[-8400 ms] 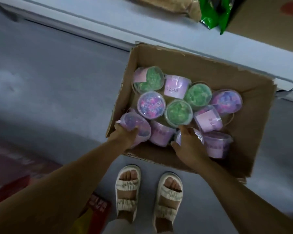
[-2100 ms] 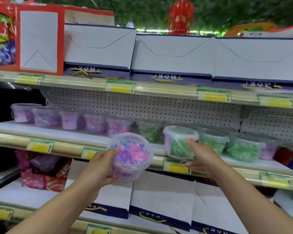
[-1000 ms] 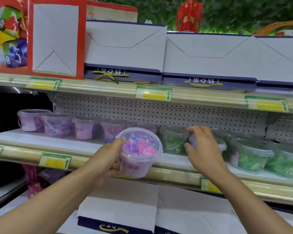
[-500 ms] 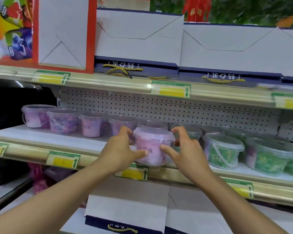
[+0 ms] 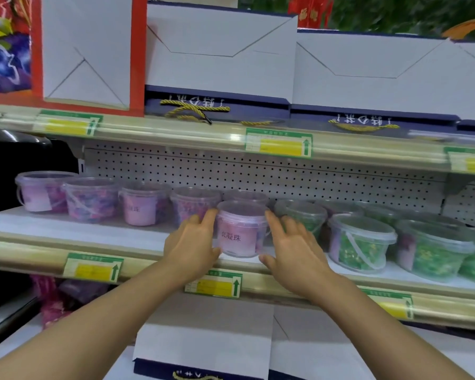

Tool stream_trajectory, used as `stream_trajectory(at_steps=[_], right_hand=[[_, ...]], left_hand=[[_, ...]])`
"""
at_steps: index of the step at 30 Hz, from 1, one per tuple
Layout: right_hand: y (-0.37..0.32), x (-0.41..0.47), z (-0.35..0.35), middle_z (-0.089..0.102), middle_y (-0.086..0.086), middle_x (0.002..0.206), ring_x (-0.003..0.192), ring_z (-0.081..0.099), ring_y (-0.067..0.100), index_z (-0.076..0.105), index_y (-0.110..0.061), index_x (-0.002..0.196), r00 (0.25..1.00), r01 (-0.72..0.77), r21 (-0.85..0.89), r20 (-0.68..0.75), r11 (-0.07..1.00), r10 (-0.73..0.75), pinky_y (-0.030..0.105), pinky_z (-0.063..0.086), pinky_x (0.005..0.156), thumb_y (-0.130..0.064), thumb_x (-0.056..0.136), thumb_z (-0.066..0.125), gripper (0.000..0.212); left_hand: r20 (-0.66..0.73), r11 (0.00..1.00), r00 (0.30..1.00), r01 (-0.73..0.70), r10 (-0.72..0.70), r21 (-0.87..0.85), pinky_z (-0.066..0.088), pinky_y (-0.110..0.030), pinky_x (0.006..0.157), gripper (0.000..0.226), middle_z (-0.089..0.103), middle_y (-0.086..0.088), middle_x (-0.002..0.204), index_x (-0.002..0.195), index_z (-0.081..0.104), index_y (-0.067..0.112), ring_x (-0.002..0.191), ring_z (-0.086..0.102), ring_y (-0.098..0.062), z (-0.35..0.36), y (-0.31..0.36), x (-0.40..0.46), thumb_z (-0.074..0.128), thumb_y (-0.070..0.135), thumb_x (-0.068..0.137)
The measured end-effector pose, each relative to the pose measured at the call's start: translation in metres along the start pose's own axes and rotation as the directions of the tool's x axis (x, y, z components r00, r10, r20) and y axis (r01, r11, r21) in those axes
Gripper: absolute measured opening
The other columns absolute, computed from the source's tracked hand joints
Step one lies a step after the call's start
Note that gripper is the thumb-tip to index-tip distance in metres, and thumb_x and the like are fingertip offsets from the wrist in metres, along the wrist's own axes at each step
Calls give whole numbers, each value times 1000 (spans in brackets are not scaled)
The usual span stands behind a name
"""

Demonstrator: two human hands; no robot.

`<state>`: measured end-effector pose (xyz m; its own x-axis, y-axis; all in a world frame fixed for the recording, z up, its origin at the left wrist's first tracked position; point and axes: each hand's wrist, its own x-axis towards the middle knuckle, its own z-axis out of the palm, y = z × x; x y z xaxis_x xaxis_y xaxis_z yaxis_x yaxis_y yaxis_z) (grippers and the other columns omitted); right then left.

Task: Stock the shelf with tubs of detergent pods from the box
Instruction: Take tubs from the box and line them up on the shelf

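Note:
A clear tub of detergent pods with a pink label (image 5: 240,234) stands on the middle shelf (image 5: 66,231), in front of a row of purple tubs (image 5: 91,200) and green tubs (image 5: 362,242). My left hand (image 5: 192,242) lies against its left side, fingers by the rim and thumb near the base. My right hand (image 5: 294,245) flanks its right side with straight, spread fingers, the index tip at the rim. The box is out of view.
The upper shelf (image 5: 176,133) carries white and navy gift bags (image 5: 220,50) and a red box (image 5: 88,53). A perforated back panel (image 5: 258,174) closes the middle shelf. More gift bags (image 5: 203,346) stand on the lower shelf. Price tags line the shelf edges.
The pink-label tub has gone from held at the shelf edge to standing further back on the shelf. Both hands have loosened, the fingers straighter along its sides.

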<state>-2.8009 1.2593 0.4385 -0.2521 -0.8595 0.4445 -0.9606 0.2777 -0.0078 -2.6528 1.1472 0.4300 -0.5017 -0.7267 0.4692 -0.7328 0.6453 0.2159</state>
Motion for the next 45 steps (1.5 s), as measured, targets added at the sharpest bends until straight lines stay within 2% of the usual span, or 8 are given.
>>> stream_trajectory(at_steps=[5, 10, 19, 27, 34, 38, 43, 45], right_hand=[[0, -28, -13, 24, 13, 149, 139, 22, 30, 21, -13, 147, 988, 118, -7, -99, 993, -118, 38, 21, 112, -32, 89, 58, 71], [13, -69, -3, 53, 15, 129, 116, 54, 35, 54, -9, 125, 963, 238, 16, -134, 971, -234, 39, 47, 92, -24, 74, 75, 57], [41, -166, 62, 40, 4, 138, 124, 41, 23, 36, -17, 138, 920, 294, 206, 205, 933, -335, 33, 41, 96, -31, 93, 52, 49], [74, -258, 152, 37, 9, 142, 127, 40, 28, 33, -15, 140, 796, 204, 274, 512, 940, -322, 33, 41, 96, -31, 92, 52, 55], [97, -338, 212, 41, 8, 131, 120, 46, 28, 38, -14, 134, 710, 28, 246, 677, 969, -193, 37, 43, 93, -30, 90, 53, 49], [108, -396, 245, 42, 8, 129, 121, 46, 28, 38, -15, 135, 609, -85, 160, 789, 983, -76, 36, 45, 93, -20, 87, 53, 51], [125, -457, 275, 52, 9, 124, 118, 48, 28, 51, -15, 118, 528, -224, 102, 848, 969, 33, 35, 39, 98, -27, 84, 53, 36], [132, -481, 291, 51, 10, 126, 118, 49, 30, 50, -14, 121, 470, -293, 96, 881, 951, 56, 34, 41, 96, -32, 83, 52, 42]], left_hand=[[-31, 997, 999, -22, 25, 76, 43, -38, 91, 70, 42, -5, 136, 143, 23, 22, 122, 43, -27, -9, 6, -19, 61, 39, 86], [-67, 994, 994, -82, 86, 67, 40, -34, 92, 58, 42, -2, 137, 139, 33, 22, 123, 42, -24, -16, 29, -62, 58, 36, 88], [266, 997, 961, 61, -70, 43, 43, -35, 84, 50, 49, 0, 131, 135, 38, 23, 117, 49, -23, 46, 78, -181, 55, 36, 90], [622, 980, 767, 200, -158, 3, 45, -35, 88, 52, 47, -5, 136, 138, 35, 21, 120, 48, -26, 132, 84, -295, 55, 36, 92], [755, 949, 627, 315, -191, -21, 45, -38, 95, 50, 54, -4, 130, 132, 41, 22, 121, 51, -22, 202, 77, -362, 58, 33, 87], [839, 936, 526, 347, -137, -64, 44, -35, 95, 47, 56, -13, 128, 131, 43, 11, 119, 53, -29, 244, 76, -402, 58, 25, 88], [903, 940, 413, 341, -121, -30, 42, -31, 94, 51, 54, -11, 134, 138, 37, 15, 121, 53, -29, 287, 76, -452, 53, 29, 91], [922, 927, 360, 376, -143, -3, 45, -33, 93, 47, 57, -10, 131, 132, 42, 18, 118, 55, -29, 307, 74, -475, 54, 32, 89]])
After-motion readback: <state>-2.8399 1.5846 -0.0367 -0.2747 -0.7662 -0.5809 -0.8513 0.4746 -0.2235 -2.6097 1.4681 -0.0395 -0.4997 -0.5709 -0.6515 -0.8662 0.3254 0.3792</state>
